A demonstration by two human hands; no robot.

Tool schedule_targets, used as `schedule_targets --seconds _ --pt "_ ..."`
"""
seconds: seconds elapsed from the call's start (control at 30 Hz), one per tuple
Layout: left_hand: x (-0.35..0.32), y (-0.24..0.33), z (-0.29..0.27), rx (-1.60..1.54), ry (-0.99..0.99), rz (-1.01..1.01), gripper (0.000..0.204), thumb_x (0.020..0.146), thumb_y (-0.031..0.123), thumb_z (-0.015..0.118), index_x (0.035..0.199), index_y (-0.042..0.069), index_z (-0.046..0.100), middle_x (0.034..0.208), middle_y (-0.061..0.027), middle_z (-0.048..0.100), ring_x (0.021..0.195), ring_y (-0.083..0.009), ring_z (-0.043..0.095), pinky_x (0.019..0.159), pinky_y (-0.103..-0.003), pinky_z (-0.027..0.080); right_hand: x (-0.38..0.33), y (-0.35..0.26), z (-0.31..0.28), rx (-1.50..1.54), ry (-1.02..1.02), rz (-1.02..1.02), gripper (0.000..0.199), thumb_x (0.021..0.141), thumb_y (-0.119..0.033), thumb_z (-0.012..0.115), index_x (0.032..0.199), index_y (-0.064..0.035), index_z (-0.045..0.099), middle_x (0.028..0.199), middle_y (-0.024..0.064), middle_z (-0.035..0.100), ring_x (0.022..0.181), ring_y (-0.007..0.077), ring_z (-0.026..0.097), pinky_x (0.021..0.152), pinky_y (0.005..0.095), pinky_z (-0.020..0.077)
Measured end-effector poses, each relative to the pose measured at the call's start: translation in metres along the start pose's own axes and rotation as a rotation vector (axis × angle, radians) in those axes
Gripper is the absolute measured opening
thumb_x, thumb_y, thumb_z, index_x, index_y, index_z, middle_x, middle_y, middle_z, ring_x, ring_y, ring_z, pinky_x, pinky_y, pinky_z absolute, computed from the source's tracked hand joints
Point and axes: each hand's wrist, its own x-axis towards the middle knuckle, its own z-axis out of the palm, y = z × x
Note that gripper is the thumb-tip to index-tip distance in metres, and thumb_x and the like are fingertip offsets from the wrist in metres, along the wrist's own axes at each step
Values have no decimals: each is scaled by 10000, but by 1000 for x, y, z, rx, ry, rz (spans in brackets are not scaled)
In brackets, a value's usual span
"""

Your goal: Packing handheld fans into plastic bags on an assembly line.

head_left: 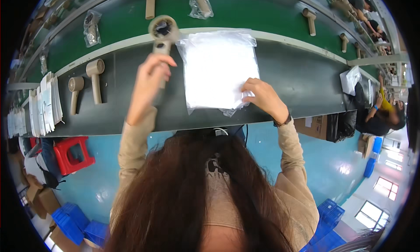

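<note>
My left hand [151, 79] is closed round the handle of a beige handheld fan [162, 48]. The fan's round head points away from me, over the worktable's far edge, and is smeared by motion. To its right lies a stack of clear plastic bags [221, 70], looking white and bright, flat on the dark tabletop. At the stack's lower right edge, my right hand [264, 96] has its thumb and fingers pinched on a plastic bag. How many layers it grips is hidden.
Two beige fans [95, 79] lie left on the dark worktable [297, 72], beside a stack of printed papers [46, 105]. Beyond a pale rail, a green conveyor belt [262, 15] carries loose and bagged fans. A red stool [73, 155] stands lower left; people work at far right.
</note>
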Motion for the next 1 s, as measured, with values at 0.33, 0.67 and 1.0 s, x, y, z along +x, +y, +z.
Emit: schedule_targets --seconds 0.33,0.67,1.0 --pt "-56 -14 127 203 98 3 151 763 199 747 835 74 703 862 -92 455 719 -196 524 654 -315 447 0 -16 9 652 130 357 116 841 -63 634 934 5 638 846 38 658 725 103 584 664 253 465" --pt "-42 -20 129 232 146 58 128 783 173 726 841 64 694 853 -96 462 724 -205 515 649 -308 422 1 -39 9 464 608 373 159 833 -9 630 992 -4 633 756 32 631 696 70 571 666 211 459" --pt "-47 13 132 436 42 115 120 788 185 710 809 74 670 1009 -146 488 774 -303 584 695 -372 475 88 -33 -21 764 183 383 449 889 -338 614 1219 -46 528 1064 102 601 921 138 571 727 262 483"
